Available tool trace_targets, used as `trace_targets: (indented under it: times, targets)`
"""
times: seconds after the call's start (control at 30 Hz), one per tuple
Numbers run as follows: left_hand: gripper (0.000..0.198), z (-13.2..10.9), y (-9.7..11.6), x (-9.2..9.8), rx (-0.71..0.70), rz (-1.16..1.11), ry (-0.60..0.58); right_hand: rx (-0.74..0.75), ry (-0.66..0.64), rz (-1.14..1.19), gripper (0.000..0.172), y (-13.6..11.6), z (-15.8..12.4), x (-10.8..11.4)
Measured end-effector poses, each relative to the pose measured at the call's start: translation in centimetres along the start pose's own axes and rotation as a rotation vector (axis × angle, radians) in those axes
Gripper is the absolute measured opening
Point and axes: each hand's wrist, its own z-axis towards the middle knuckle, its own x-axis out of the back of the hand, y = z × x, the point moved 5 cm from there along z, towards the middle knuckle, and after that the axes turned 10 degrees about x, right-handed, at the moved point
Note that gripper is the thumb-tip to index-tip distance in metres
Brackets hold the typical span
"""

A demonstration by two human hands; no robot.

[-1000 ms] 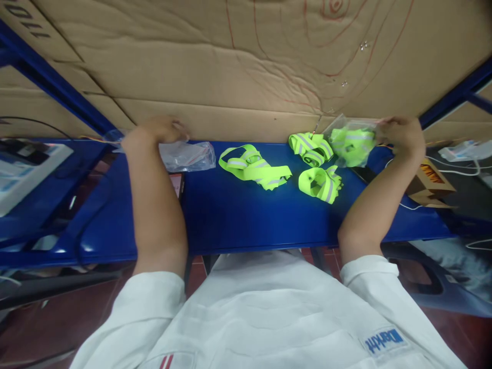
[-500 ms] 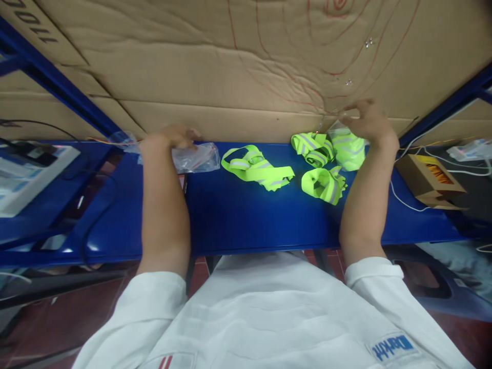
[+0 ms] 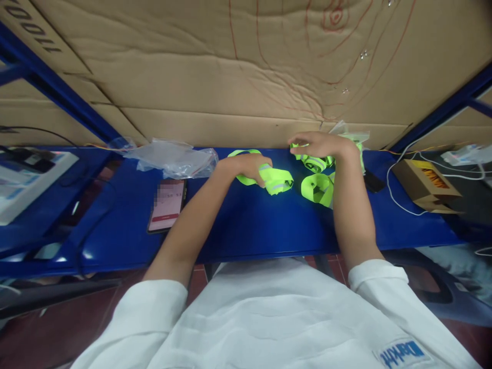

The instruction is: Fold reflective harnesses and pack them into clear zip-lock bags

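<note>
Yellow-green reflective straps lie in bundles on the blue table. My left hand (image 3: 251,168) is closed around the left strap bundle (image 3: 277,180), which rests on the tabletop. Over the back right bundle (image 3: 315,163) hovers my right hand (image 3: 313,144), its fingers apart and holding nothing. Nearer the front edge is a looped strap bundle (image 3: 317,188), partly behind my right forearm. A further bundle in a clear bag (image 3: 357,139) shows behind my right wrist.
Clear plastic bags (image 3: 172,158) lie at the back left, with a phone (image 3: 167,205) in front of them. An open cardboard box (image 3: 426,185) and white cables are at the right. A cardboard sheet (image 3: 192,77) stands behind the blue table (image 3: 265,230).
My left hand has moved right from the plastic bags and taken hold of the left strap bundle. My right hand has moved left, away from the bagged bundle. The phone now shows.
</note>
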Motion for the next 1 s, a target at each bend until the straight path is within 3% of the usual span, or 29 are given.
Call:
trace_targets:
  times: [0.1, 0.2, 0.33, 0.43, 0.5, 0.63, 0.8, 0.87, 0.93, 1.0]
  targets:
    - [0.048, -0.7, -1.0, 2.2, 0.005, -0.048, 0.038, 0.046, 0.027, 0.011, 0.047, -1.8, 0.2, -0.3]
    - [0.047, -1.5, -2.5, 4.7, 0.006, -0.246, 0.181, 0.179, 0.192, 0.039, 0.045, -3.4, 0.0, 0.3]
    - [0.060, -2.7, -4.0, 6.5, -0.039, -0.763, 0.362, 0.331, 0.510, 0.100, 0.051, -4.5, -0.5, 1.8]
    - [0.068, -3.0, -4.1, 6.8, -0.121, -1.213, 0.387, 0.320, 0.705, 0.050, 0.051, -4.7, -0.7, 2.6]
    - [0.063, -3.1, -3.6, 6.9, -0.196, -1.388, 0.399, 0.317, 0.705, 0.084, 0.052, -5.0, -0.5, 2.4]
    - [0.057, -2.9, -2.2, 6.9, -0.253, -1.514, 0.469, 0.376, 0.524, 0.306, 0.059, -6.0, 0.5, 0.9]
    - [0.033, -2.6, 0.0, 6.1, -0.281, -1.495, 0.378, 0.520, 0.457, 0.469, 0.066, -7.3, 1.3, -0.2]
    - [0.032, -2.5, 0.3, 5.9, -0.272, -1.456, 0.367, 0.538, 0.476, 0.467, 0.060, -7.2, 1.4, -0.1]
    - [0.035, -2.3, 0.2, 5.8, -0.253, -1.425, 0.398, 0.475, 0.481, 0.484, 0.042, -6.7, 1.5, 0.0]
    - [0.030, -1.9, -0.4, 5.6, -0.212, -1.421, 0.452, 0.397, 0.462, 0.518, 0.038, -6.0, 1.6, 0.0]
